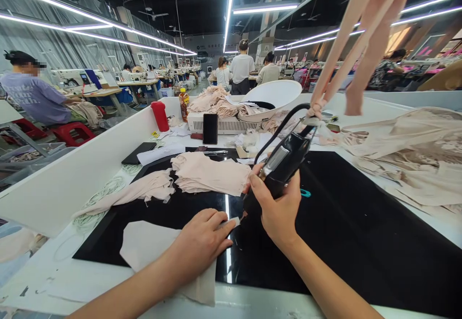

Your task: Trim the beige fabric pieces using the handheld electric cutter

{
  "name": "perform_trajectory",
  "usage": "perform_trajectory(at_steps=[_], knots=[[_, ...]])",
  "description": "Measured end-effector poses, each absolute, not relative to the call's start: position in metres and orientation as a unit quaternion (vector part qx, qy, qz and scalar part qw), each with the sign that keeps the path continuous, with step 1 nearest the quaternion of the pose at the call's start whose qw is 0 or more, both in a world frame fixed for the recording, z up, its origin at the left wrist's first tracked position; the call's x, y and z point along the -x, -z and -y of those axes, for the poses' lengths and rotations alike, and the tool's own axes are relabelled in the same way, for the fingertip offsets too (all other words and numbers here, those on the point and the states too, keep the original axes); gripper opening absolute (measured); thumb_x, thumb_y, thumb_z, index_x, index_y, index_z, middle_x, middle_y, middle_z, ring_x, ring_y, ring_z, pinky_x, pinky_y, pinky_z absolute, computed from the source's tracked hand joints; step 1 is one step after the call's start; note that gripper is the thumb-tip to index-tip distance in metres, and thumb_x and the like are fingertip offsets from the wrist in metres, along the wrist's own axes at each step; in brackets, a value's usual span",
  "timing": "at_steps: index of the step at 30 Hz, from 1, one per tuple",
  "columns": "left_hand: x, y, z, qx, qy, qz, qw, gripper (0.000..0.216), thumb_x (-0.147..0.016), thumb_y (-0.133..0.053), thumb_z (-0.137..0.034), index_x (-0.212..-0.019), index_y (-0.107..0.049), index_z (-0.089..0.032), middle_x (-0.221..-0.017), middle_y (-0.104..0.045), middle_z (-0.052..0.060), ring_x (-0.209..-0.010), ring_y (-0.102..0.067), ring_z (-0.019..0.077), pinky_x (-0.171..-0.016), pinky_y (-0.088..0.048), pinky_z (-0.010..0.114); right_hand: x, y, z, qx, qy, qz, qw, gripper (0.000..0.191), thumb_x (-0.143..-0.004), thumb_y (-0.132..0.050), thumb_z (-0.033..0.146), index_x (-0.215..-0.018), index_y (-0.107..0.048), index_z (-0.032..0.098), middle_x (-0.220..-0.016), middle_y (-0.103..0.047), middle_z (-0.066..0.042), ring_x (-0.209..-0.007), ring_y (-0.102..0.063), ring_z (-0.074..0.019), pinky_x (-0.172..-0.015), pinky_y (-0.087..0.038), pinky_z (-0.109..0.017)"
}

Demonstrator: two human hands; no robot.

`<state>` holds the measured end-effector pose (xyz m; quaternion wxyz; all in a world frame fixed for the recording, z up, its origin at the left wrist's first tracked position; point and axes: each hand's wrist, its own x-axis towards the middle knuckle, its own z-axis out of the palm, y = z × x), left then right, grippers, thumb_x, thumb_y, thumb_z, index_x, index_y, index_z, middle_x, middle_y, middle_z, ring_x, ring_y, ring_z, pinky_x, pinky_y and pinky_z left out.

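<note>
In my right hand is a black corded electric cloth cutter, gripped around its body and tilted with its lower end near the black board. Knotted pale pink fabric strips hang from above and are tied to its top. My left hand lies palm down with fingers stretched, pressing on a pale beige fabric piece. A small light corner sticks out at its fingertips, close to the cutter's lower end. Behind the hands lies a stack of pale pink fabric pieces, with a bunched fabric bundle to its left.
At the back stand a phone, a red cup, a bottle and a white fan-like appliance under fabric. A teal clip lies right of the cutter. Beige cloth heaps at right. Other people work beyond.
</note>
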<state>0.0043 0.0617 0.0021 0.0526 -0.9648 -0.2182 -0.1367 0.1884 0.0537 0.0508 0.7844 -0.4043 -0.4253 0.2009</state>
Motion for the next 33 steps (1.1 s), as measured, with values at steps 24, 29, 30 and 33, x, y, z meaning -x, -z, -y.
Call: perform_trajectory(at_steps=[24, 29, 30, 33], knots=[[0.012, -0.007, -0.053, 0.958, 0.187, 0.215, -0.008, 0.022, -0.108, -0.055, -0.021, -0.127, -0.064, -0.017, -0.116, -0.066, 0.009, -0.107, -0.063, 0.0243, -0.098, -0.056, 0.044, -0.189, -0.056, -0.042, 0.450, -0.140, 0.439, 0.765, 0.036, -0.077, -0.083, 0.030, -0.101, -0.056, 0.026, -0.081, -0.069, 0.002, -0.060, -0.064, -0.0168, -0.059, -0.057, -0.034], [0.013, -0.006, -0.045, 0.952, 0.216, 0.218, 0.004, 0.020, -0.108, -0.052, -0.019, -0.122, -0.066, -0.017, -0.110, -0.067, 0.008, -0.105, -0.064, 0.0230, -0.098, -0.058, 0.042, -0.192, -0.054, -0.036, 0.450, -0.133, 0.439, 0.766, 0.037, -0.079, -0.083, 0.027, -0.105, -0.057, 0.026, -0.086, -0.069, 0.002, -0.068, -0.068, -0.0182, -0.065, -0.058, -0.036], [0.012, -0.005, -0.045, 0.951, 0.220, 0.215, 0.007, 0.020, -0.109, -0.051, -0.019, -0.121, -0.067, -0.017, -0.108, -0.067, 0.008, -0.104, -0.065, 0.0226, -0.097, -0.058, 0.041, -0.192, -0.053, -0.035, 0.448, -0.132, 0.439, 0.767, 0.036, -0.080, -0.083, 0.027, -0.104, -0.057, 0.026, -0.086, -0.069, 0.002, -0.066, -0.068, -0.0176, -0.065, -0.058, -0.036], [0.009, -0.002, -0.045, 0.951, 0.226, 0.209, 0.008, 0.022, -0.109, -0.047, -0.015, -0.117, -0.067, -0.017, -0.104, -0.067, 0.007, -0.098, -0.065, 0.0207, -0.095, -0.059, 0.040, -0.193, -0.056, -0.034, 0.440, -0.134, 0.442, 0.771, 0.034, -0.081, -0.084, 0.026, -0.101, -0.057, 0.026, -0.084, -0.069, 0.004, -0.059, -0.067, -0.0150, -0.061, -0.058, -0.034]])
